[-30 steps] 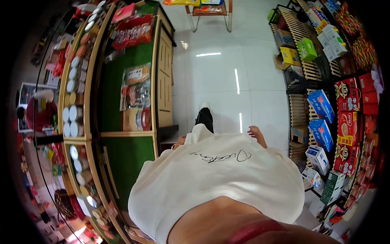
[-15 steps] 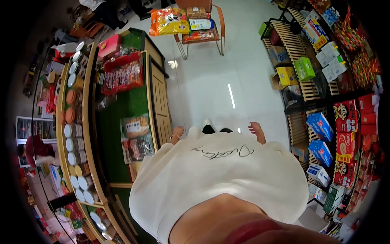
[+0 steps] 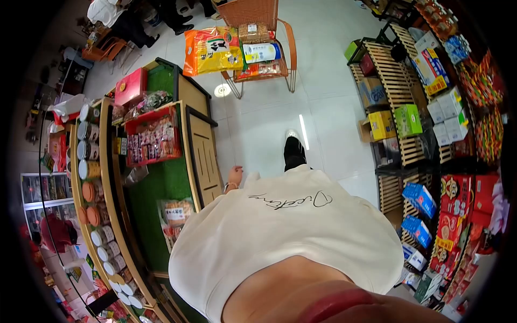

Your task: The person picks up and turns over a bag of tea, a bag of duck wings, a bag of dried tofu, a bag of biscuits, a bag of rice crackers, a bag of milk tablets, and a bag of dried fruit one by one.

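Observation:
My left hand (image 3: 235, 174) hangs at my side, left of the cream shirt (image 3: 301, 215), next to the wooden side of the display stand (image 3: 202, 148). Its fingers look loosely bent and apart, with nothing in them. The shirt's right side shows no hand, so my right hand is out of the picture. One foot in a white shoe (image 3: 292, 133) is forward on the tiled floor. Ahead, a brown chair (image 3: 291, 51) bears a big orange and yellow bag (image 3: 214, 51), a white and blue pack (image 3: 262, 53) and other packs.
On the left, a green-lined stand holds a red tray (image 3: 153, 139) of small packets and a row of jars (image 3: 89, 151). Slatted shelves (image 3: 385, 72) with boxes line the right side. People (image 3: 129, 24) stand at the upper left.
The chair and shelves appear closer and lower in view. A foot has come forward. My right hand, seen before beside the shirt, has gone out of view.

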`<state>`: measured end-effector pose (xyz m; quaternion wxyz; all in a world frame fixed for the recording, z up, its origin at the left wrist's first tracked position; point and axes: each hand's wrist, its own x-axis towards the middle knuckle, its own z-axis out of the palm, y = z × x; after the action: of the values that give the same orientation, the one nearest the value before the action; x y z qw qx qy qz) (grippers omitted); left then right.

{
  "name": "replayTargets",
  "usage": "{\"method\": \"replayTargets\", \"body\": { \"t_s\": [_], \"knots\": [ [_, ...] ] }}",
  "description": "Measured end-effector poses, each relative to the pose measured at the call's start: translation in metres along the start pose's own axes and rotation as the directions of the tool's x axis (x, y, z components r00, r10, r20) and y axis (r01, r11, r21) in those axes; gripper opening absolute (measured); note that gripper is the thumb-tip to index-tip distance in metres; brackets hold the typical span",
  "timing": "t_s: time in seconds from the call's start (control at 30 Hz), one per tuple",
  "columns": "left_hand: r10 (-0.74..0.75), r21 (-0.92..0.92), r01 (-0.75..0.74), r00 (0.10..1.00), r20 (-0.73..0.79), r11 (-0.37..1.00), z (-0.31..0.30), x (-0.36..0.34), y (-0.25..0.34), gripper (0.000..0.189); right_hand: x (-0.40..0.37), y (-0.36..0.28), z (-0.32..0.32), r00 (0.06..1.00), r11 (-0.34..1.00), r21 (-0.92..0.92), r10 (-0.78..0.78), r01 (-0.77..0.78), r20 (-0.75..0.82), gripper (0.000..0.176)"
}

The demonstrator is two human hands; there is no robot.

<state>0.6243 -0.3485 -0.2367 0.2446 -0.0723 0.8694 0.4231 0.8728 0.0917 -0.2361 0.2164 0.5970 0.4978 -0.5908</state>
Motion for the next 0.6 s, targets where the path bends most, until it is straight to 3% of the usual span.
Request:
{"method": "replayTargets", "body": {
  "t_s": [0.07, 0.1, 0.17, 0.2, 0.23, 0.27, 0.3, 0.37, 0.47, 0.53, 0.6],
  "knots": [
    [-0.086, -0.065, 0.081, 0.993, -0.086, 0.995, -0.003, 0.028, 0.013, 0.026, 0.024, -0.034, -0.014, 0.999, 0.999, 0.003, 0.042, -0.042, -0.006, 0.026],
    [0.072, 0.202, -0.085, 0.995, 0.071, 0.976, -0.010, 0.062, 0.011, 0.026, 0.035, -0.059, -0.018, 0.999, 0.999, 0.007, 0.052, -0.052, -0.008, 0.027],
    [0.194, 0.572, -0.468, 0.859, 0.474, 0.674, -0.024, 0.108, 0.006, 0.025, 0.059, -0.112, -0.029, 0.998, 0.998, 0.024, 0.056, -0.055, -0.031, 0.027],
    [0.017, 0.377, -0.123, 0.962, 0.274, 0.918, -0.020, 0.106, 0.029, 0.025, 0.068, -0.143, -0.034, 0.997, 0.998, 0.040, 0.053, -0.051, -0.058, 0.028],
    [-0.222, 0.074, 0.214, 0.968, 0.117, 0.974, -0.016, 0.109, 0.074, 0.025, 0.085, -0.176, -0.037, 0.996, 0.997, 0.074, 0.034, -0.029, -0.078, 0.028],
    [-0.473, -0.277, 0.464, 0.880, 0.038, 0.842, -0.015, 0.124, 0.119, 0.026, 0.105, -0.211, -0.038, 0.996, 0.993, 0.115, -0.021, 0.031, -0.087, 0.029],
    [-0.394, -0.293, 0.389, 0.918, 0.047, 0.873, -0.011, 0.148, 0.134, 0.026, 0.144, -0.236, -0.044, 0.992, 0.980, 0.150, -0.129, 0.129, -0.008, 0.027],
    [-0.258, -0.329, 0.261, 0.965, 0.052, 0.908, -0.001, 0.172, 0.156, 0.027, 0.161, -0.309, -0.038, 0.955, 0.955, 0.026, -0.295, 0.295, 0.013, 0.027],
    [-0.153, -0.393, 0.159, 0.987, 0.047, 0.906, 0.021, 0.205, 0.210, 0.028, 0.121, -0.423, -0.008, 0.920, 0.919, -0.052, -0.390, 0.392, 0.045, 0.029],
    [-0.024, -0.099, 0.028, 0.999, 0.044, 0.995, 0.032, 0.224, 0.223, 0.027, 0.120, -0.467, 0.021, 0.881, 0.882, -0.062, -0.459, 0.468, 0.116, 0.030],
    [0.073, 0.183, -0.088, 0.993, 0.087, 0.979, 0.032, 0.236, 0.246, 0.026, 0.125, -0.496, 0.051, 0.860, 0.867, -0.084, -0.466, 0.491, 0.206, 0.029]
  ]
}}
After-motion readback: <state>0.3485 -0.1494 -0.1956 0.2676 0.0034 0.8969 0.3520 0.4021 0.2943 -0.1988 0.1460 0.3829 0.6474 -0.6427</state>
